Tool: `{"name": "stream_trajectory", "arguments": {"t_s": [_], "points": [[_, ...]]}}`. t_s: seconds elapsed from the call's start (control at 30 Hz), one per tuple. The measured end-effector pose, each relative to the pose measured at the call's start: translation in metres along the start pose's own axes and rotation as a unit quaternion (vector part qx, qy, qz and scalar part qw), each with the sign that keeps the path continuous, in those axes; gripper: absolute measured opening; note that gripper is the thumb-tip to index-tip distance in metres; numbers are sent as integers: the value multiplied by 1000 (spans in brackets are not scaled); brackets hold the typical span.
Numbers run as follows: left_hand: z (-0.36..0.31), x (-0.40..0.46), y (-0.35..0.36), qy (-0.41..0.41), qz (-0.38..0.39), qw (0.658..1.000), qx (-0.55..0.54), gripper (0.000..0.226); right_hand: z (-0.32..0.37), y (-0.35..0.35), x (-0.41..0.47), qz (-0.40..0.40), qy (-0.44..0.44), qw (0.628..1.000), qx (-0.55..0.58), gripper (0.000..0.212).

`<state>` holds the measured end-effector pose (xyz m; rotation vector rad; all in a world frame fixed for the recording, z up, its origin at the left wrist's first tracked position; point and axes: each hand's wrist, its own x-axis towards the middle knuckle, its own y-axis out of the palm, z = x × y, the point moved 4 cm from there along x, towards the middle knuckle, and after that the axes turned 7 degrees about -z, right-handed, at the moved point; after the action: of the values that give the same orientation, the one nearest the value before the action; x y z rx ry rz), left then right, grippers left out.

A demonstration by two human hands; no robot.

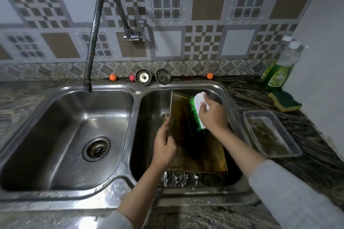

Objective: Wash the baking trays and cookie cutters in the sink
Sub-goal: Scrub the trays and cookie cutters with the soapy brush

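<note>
A dark, brownish baking tray [197, 147] stands tilted in the right basin of the double steel sink [130, 98]. My left hand [164, 145] grips its left edge. My right hand [211, 115] holds a white scrubbing brush with green bristles [197, 111], and the bristles press on the tray's upper part. Several metal cookie cutters [176, 179] lie on the basin floor below the tray's near edge. A second tray, steel and rectangular [270, 134], sits on the counter to the right of the sink.
The left basin has only its drain [96, 148]; a flexible faucet [93, 42] hangs over it. Two sink strainers [152, 77] lean at the back edge. Two dish soap bottles [281, 65] and a yellow-green sponge [285, 101] stand at the right.
</note>
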<state>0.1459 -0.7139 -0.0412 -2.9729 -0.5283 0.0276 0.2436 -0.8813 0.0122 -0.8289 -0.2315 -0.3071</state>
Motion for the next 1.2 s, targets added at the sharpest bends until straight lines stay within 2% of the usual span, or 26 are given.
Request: {"name": "stream_trajectory", "arguments": {"t_s": [0.1,0.17,0.2,0.27,0.37,0.53,0.63,0.73,0.83,0.97,1.1,1.2], "points": [[-1,6,-3,-9,-17,1000,-6,57,30,21,-40,76,-95,991,59,44],[-4,5,-11,-16,-29,999,-14,54,33,23,-54,119,-145,980,60,43],[-5,3,-12,-17,-26,999,-23,51,27,20,-44,115,-145,982,37,40],[-6,-3,-10,-20,-6,999,-32,49,14,13,-12,73,-88,993,-9,36],[-13,-4,0,-9,-9,999,-37,51,24,5,0,27,-56,998,13,37],[-15,13,-16,-14,-66,997,-49,53,45,11,-66,111,-140,982,67,35],[-19,18,-26,7,-71,996,-52,53,12,-4,-38,75,-90,993,24,30],[-25,10,-7,40,-27,998,-29,54,3,-13,-6,10,-16,1000,23,35],[-27,13,1,33,-52,997,-50,54,27,2,-31,4,-47,997,65,31],[-22,26,-14,-8,-105,991,-85,54,29,3,-91,65,-100,984,129,32],[-24,18,-15,11,-86,994,-66,53,-7,-8,-41,16,-31,998,45,32],[-26,9,1,43,-38,998,-39,53,0,-5,-1,-14,23,998,51,36]]}}
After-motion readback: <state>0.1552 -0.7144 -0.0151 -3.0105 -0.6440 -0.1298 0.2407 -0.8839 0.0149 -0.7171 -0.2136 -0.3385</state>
